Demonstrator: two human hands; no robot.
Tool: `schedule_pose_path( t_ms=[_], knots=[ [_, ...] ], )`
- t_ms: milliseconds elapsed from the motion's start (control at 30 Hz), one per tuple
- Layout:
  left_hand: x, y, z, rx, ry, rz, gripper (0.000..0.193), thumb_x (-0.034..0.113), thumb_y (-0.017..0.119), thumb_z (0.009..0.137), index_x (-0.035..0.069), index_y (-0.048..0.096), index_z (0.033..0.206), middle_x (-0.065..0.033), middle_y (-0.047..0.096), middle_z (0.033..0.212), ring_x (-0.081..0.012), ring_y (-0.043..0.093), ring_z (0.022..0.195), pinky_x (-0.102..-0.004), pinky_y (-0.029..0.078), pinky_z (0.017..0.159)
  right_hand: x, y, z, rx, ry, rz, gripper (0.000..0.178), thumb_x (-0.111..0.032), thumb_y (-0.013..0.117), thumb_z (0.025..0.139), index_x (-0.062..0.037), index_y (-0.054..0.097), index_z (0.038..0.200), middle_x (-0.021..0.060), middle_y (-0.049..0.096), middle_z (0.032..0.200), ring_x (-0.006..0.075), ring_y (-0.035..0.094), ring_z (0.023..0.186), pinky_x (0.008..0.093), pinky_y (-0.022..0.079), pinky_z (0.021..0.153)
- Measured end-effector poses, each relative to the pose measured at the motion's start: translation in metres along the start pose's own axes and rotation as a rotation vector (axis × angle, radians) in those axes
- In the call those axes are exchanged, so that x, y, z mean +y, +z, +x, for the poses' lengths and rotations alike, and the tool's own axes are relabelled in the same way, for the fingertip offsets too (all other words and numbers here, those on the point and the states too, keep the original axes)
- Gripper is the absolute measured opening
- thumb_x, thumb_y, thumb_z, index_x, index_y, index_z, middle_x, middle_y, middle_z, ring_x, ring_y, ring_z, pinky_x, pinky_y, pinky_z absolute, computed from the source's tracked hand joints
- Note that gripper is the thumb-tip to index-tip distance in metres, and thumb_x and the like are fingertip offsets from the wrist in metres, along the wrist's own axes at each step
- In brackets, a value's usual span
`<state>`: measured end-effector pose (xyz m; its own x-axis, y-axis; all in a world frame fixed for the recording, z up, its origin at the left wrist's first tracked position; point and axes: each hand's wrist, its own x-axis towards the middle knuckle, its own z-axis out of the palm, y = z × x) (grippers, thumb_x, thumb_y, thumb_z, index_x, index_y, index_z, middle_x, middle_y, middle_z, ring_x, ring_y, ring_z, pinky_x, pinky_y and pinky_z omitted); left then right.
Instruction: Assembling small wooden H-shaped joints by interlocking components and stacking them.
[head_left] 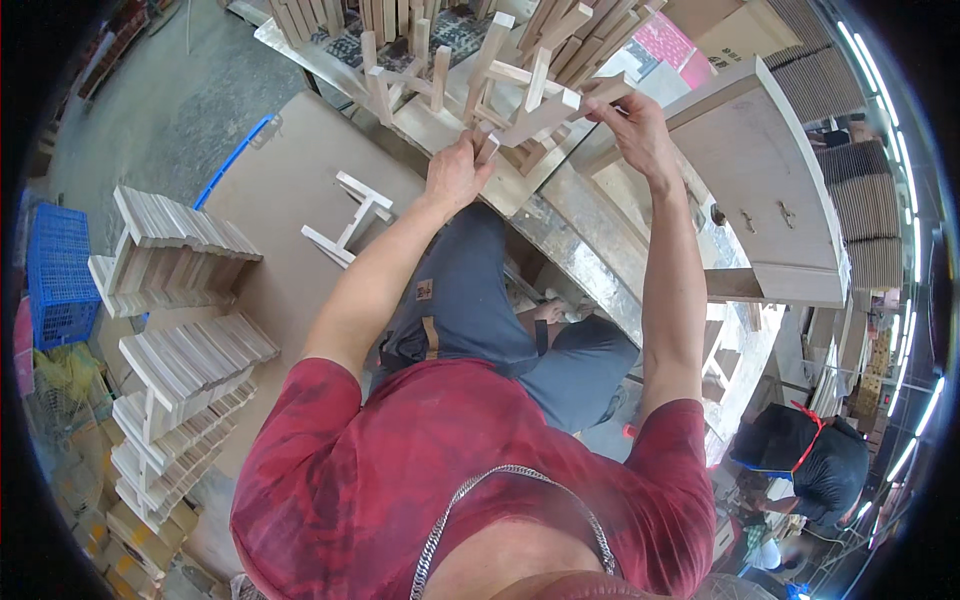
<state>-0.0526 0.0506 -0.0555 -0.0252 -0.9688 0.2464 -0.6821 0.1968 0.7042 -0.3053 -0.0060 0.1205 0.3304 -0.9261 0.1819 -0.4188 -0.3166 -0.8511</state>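
My left hand [460, 172] is closed around the end of a short pale wooden bar [487, 150] at the near edge of the workbench. To its right, my right hand [636, 132] pinches another wooden piece [608, 92] between thumb and fingers. Between the two hands a pale wooden board [541, 120] leans at a slant, with bars of small wooden frames [535, 80] standing up behind it. How these pieces join is partly hidden. A loose H-shaped wooden frame [350, 218] lies on the brown board left of my left forearm.
Stacks of similar frames [185, 270] stand on the brown board [290, 165] at left, beside a blue crate [60, 275]. A large wooden panel [760, 180] rises right of my right arm. Bundled wood strips [570, 45] crowd the far bench. Another person [810, 460] is at lower right.
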Motion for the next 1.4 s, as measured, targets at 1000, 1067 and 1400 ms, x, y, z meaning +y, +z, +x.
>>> schedule_pose_path(
  t_ms=[1000,1067,1400],
  knots=[
    [0.024,-0.027,-0.014,-0.078,-0.028,-0.207,0.107,0.055,0.087,0.071,-0.012,0.036,0.138,-0.0308,0.060,0.127,-0.0421,0.062,0.119,-0.0442,0.049,0.102,0.043,0.052,-0.028,-0.310,0.084,-0.400,0.049,-0.021,0.077,0.084,0.0064,0.063,0.122,0.0249,0.070,0.119,0.0382,0.068,0.111,0.0417,0.052,0.095],
    [0.046,-0.022,-0.009,-0.110,-0.197,-0.173,0.111,0.063,0.082,0.075,-0.013,0.033,0.139,-0.0334,0.057,0.129,-0.0452,0.061,0.120,-0.0463,0.048,0.102,0.045,0.066,-0.038,-0.144,0.050,-0.426,0.074,-0.027,0.087,0.074,0.0075,0.052,0.129,0.0282,0.069,0.118,0.0417,0.066,0.113,0.0460,0.052,0.097],
    [0.033,0.007,-0.009,0.067,-0.136,-0.091,0.092,0.059,0.071,0.086,-0.012,0.037,0.134,-0.0353,0.062,0.117,-0.0485,0.063,0.111,-0.0509,0.050,0.096,0.067,0.116,-0.045,0.224,0.137,-0.333,0.072,-0.028,0.085,0.079,0.0043,0.042,0.128,0.0309,0.067,0.114,0.0484,0.065,0.108,0.0504,0.052,0.091]
  ],
)
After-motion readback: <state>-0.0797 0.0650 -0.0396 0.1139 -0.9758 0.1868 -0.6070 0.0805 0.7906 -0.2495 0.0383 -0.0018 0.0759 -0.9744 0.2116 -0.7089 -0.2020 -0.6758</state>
